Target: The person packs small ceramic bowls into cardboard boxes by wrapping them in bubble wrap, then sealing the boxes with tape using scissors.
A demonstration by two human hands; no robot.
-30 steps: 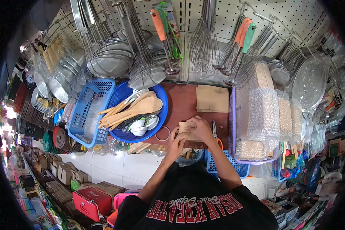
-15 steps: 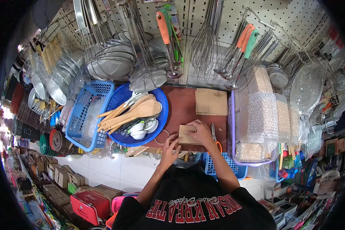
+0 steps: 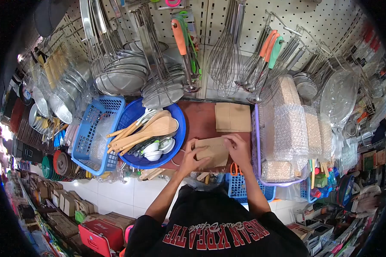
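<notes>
My left hand (image 3: 191,160) is closed on the left side of a brown cardboard piece (image 3: 213,150), its thumb along the lower edge. At the upper right corner, the fingers of my right hand (image 3: 238,149) pinch the same piece. The cardboard is slightly tilted over the reddish-brown tabletop (image 3: 197,115). Partly covered by my right hand and forearm is a pair of scissors with orange handles (image 3: 234,168). Farther back on the table lies a stack of flat brown cardboard (image 3: 233,117). A thin pale ring (image 3: 176,161) shows beside my left hand.
On the left, a blue round basin (image 3: 181,132) holds wooden spatulas (image 3: 158,127) and white-bowled utensils. Beside it stands a light blue basket (image 3: 79,147). A purple basket (image 3: 257,145) with bubble-wrapped packs (image 3: 291,130) borders the right. Whisks (image 3: 225,64), ladles and strainers (image 3: 122,77) hang overhead.
The cardboard piece has come up from the tabletop and tilted, showing a larger face. My left hand has closed on its left side; my right hand has shifted to its right corner.
</notes>
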